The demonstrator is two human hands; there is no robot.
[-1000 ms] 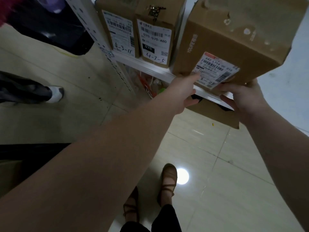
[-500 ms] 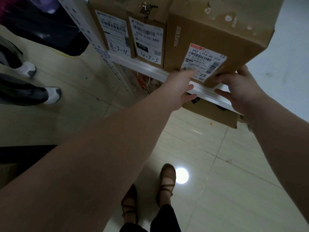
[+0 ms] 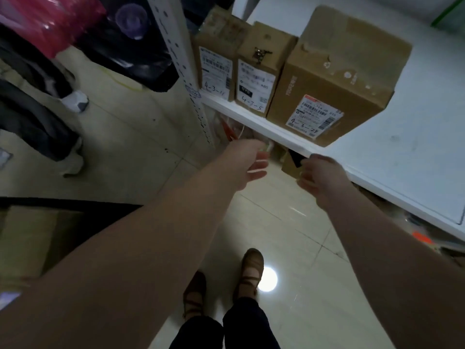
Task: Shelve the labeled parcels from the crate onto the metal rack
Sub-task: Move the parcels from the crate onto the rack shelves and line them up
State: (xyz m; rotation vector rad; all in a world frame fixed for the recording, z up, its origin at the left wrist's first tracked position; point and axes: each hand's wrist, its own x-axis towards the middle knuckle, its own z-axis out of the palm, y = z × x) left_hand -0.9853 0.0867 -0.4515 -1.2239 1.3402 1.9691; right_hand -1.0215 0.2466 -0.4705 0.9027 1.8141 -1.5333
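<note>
Head view looks down past both bare forearms toward a white metal shelf [image 3: 261, 125]. Three labeled cardboard boxes stand on it in a row. The large parcel [image 3: 337, 71] is the rightmost, its white label [image 3: 314, 117] facing out with "4-3-24" handwritten on it, and its front lower corner reaches the shelf's front lip. Pressed against its left side stands the middle parcel [image 3: 263, 64], marked "4-3-5". Left of that stands the narrow parcel [image 3: 214, 61], marked "4-3-11", just beside the perforated rack upright [image 3: 176, 46].

Both hands are empty and apart from the boxes, below the shelf's front edge. The left hand [image 3: 247, 163] hangs with fingers relaxed and loosely spread, somewhat blurred. The right hand [image 3: 320, 173] is near the shelf lip with fingers drooping loosely, gripping nothing.

Another cardboard box [image 3: 289, 168] sits on the level beneath the shelf, partly hidden by the right hand. On the tiled floor [image 3: 302, 248] are the person's own brown shoes [image 3: 251, 265] beside a bright light reflection [image 3: 269, 282]. At left, another person's dark trouser legs and pale shoe [image 3: 75, 100] show.
</note>
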